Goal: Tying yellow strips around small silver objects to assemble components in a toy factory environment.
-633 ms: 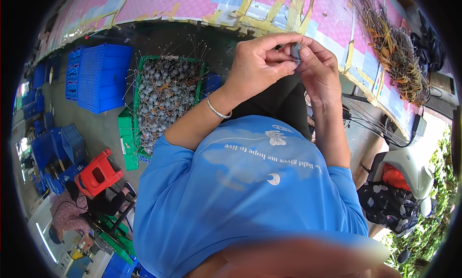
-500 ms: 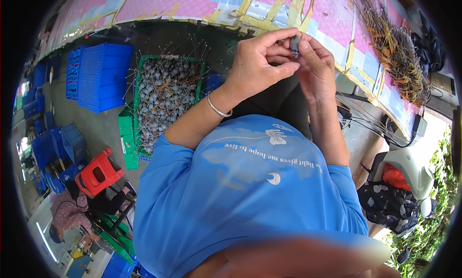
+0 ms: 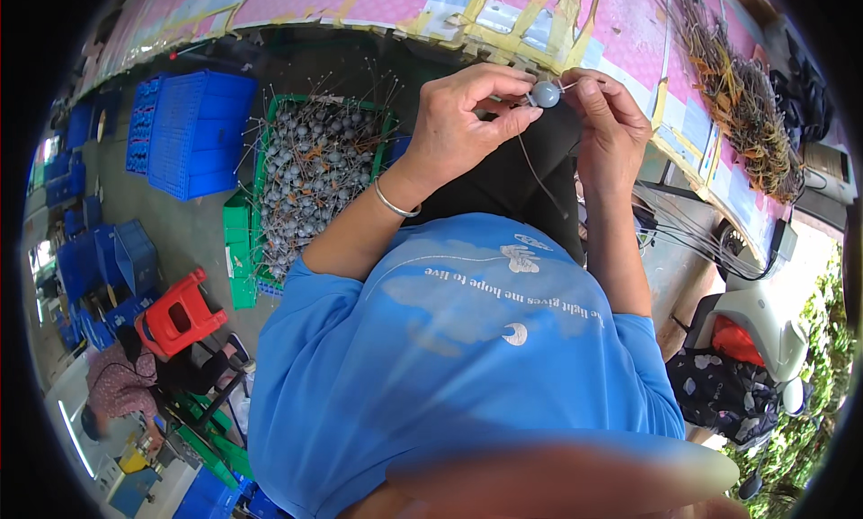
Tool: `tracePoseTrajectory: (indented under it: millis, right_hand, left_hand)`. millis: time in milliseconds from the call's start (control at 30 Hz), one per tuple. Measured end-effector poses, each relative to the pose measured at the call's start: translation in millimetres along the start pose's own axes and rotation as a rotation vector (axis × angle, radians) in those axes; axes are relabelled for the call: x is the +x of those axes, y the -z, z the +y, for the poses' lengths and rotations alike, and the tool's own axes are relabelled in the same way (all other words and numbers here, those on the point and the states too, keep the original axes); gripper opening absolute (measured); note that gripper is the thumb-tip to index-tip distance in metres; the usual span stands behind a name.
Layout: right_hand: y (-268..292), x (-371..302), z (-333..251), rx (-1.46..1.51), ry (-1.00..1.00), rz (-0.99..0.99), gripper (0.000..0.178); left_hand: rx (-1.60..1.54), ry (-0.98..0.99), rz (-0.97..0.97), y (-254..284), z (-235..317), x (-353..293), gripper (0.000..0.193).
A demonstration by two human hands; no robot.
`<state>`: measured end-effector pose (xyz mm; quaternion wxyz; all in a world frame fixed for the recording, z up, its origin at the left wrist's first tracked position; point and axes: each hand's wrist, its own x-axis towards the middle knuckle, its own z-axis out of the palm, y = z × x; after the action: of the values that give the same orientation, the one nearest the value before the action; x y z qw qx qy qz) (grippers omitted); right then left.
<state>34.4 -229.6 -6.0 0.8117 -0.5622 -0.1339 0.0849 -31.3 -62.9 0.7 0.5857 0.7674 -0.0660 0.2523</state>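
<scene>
1. Blue shirt [image 3: 467,375]: one line of pale lettering [image 3: 512,289] across chest, legible, upside down in view.
2. Same shirt: small pale oval mark [image 3: 533,241] near the lettering, too small to read.
3. Dark patterned cloth [image 3: 724,407]: pale letter-like marks, unreadable.

My T-shirt [image 3: 449,389], centre: blue, white crescent-moon print. Ball [image 3: 546,94], upper centre: grey-blue. Plastic crate [image 3: 262,170], left of centre: green. Stool [image 3: 184,291], lower left: red. Tabletop [image 3: 369,0], upper edge: pink, yellow-taped.

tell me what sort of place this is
Probably a small workshop: there's a long pink worktable patched with tape, a green crate full of grey balls on thin stems, and blue plastic crates.
</scene>
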Motion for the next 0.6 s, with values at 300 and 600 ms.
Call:
tracePoseTrajectory:
  millis: [300, 600]
  right_hand:
    - [-26.1, -1.7, 7.3, 0.002, -0.079, -0.227, 0.014]
    - [-33.7, -8.6, -4.9, -0.056, -0.087, -0.64, 0.021]
  left_hand:
    - [0.072, 0.033, 0.002, 36.7, 18.6, -23.5, 0.019]
    - [0.011, 0.124, -0.015, 64.1, 38.5, -49.7, 0.017]
